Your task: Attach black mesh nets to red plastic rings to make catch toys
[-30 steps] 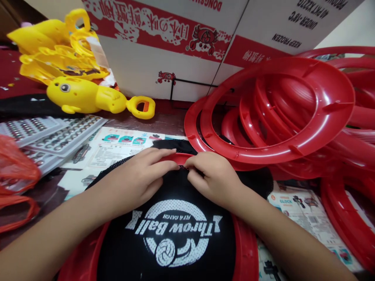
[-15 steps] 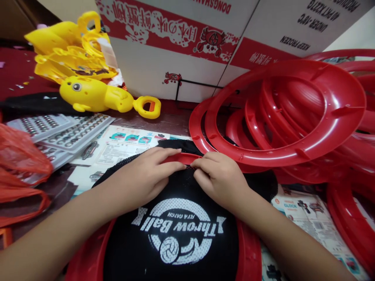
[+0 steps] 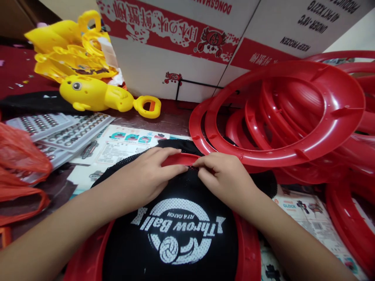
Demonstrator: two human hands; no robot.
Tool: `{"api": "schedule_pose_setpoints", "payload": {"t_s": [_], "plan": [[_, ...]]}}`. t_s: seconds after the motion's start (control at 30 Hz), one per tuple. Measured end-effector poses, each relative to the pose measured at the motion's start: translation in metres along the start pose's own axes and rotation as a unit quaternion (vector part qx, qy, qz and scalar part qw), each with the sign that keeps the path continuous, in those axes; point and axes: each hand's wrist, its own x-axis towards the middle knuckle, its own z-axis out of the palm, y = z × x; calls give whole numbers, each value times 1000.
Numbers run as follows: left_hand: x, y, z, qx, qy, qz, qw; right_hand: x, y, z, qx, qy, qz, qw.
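A black mesh cloth [image 3: 172, 187] with a white "Throw Ball" print, upside down to me, lies over a red plastic ring [image 3: 247, 249] in front of me. At the cloth's far edge, a strip of the ring's rim shows between my hands. My left hand [image 3: 146, 171] is closed over that rim, with the index finger beyond it and the thumb on the near side. Just to the right, my right hand [image 3: 224, 173] pinches the cloth's edge against the rim. Its curled fingers hide the exact grip point.
Red plastic rings [image 3: 287, 152] are heaped at the right. A white carton [image 3: 152, 74] stands behind. At the left are yellow toy parts [image 3: 88, 93], trays of small round metallic pieces [image 3: 73, 134] and an orange plastic bag [image 3: 23, 156]. Printed sheets [image 3: 117, 148] cover part of the table.
My right hand has shifted slightly right along the rim, widening the gap between my hands, so more red rim shows. My left hand has barely moved.
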Motion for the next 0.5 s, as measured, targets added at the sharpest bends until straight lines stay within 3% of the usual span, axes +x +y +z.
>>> {"api": "schedule_pose_setpoints", "payload": {"t_s": [0.23,0.5], "plan": [[0,1,0,3,-22,-14,1000,1,-3,-5,-22,-39,47,998],[-8,-8,-26,-23,-113,-71,991,-2,-13,-9,31,-72,38,996]]}}
